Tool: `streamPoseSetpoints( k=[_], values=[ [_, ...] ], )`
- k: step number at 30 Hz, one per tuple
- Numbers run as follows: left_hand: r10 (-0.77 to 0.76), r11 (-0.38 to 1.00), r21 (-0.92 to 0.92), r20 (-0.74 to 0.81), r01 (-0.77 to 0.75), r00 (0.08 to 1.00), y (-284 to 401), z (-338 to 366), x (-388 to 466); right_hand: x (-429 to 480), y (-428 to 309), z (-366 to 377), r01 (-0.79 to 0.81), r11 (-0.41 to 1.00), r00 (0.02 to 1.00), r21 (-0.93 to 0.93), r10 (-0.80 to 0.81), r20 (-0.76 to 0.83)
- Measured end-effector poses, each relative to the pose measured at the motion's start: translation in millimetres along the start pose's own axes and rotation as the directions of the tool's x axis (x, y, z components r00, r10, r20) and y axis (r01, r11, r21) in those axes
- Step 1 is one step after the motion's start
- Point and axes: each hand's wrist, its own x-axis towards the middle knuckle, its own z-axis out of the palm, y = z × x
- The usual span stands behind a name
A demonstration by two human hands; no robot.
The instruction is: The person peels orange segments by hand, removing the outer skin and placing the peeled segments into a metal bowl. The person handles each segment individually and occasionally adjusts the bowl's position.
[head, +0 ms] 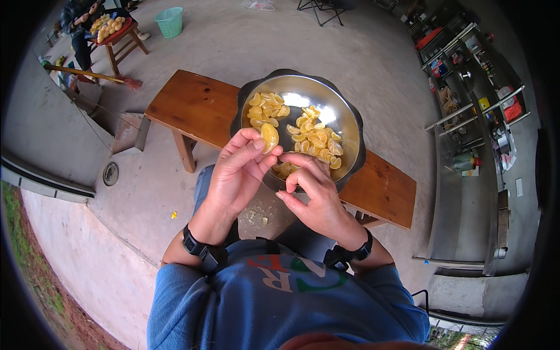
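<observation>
My left hand [238, 168] pinches a peeled piece of mandarin orange [269, 138] between thumb and fingers, over the near left rim of a wide metal bowl [302, 83]. Close beside it, my right hand [313, 188] is held with curled fingers, the thumb apart from the index finger; no fruit shows between them. Inside the bowl lie loose mandarin segments: one heap [264, 107] at the far left, a larger heap [317, 135] at the right, and some partly hidden below my hands.
The bowl rests on a wooden bench [380, 188]. White scraps [258, 216] lie on the floor below. Beyond are a person [78, 30] by a stool [120, 41] with peeled fruit, a green basket [169, 22] and a broom [87, 74]. Metal shelving [455, 118] stands at right.
</observation>
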Motion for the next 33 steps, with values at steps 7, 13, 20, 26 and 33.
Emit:
streamPoseSetpoints(
  k=[7,13,20,26,33],
  values=[
    [0.0,1.0,0.006,0.057,-0.001,0.998,16.8,-0.9,9.4,-3.2,1.1,6.0,-0.03,0.999,1.0,0.038,0.031,-0.003],
    [-0.102,0.995,-0.006,0.092,0.103,0.99,24.6,-0.8,39.9,-10.7,-0.3,11.2,-0.096,0.994,0.985,-0.044,0.101,0.141],
    [-0.174,0.982,-0.041,0.185,0.184,0.967,24.1,-5.2,67.9,-8.0,4.2,9.1,-0.135,0.987,0.94,-0.084,0.154,0.304],
    [-0.18,0.975,-0.09,0.22,0.204,0.959,17.5,-5.8,62.5,-6.5,-14.7,1.5,-0.163,0.979,0.945,-0.125,0.191,0.265],
    [-0.151,0.982,-0.071,0.247,0.173,0.957,19.8,4.4,43.4,0.7,-22.8,-8.2,-0.06,0.994,0.959,-0.086,0.082,0.272]
  ],
)
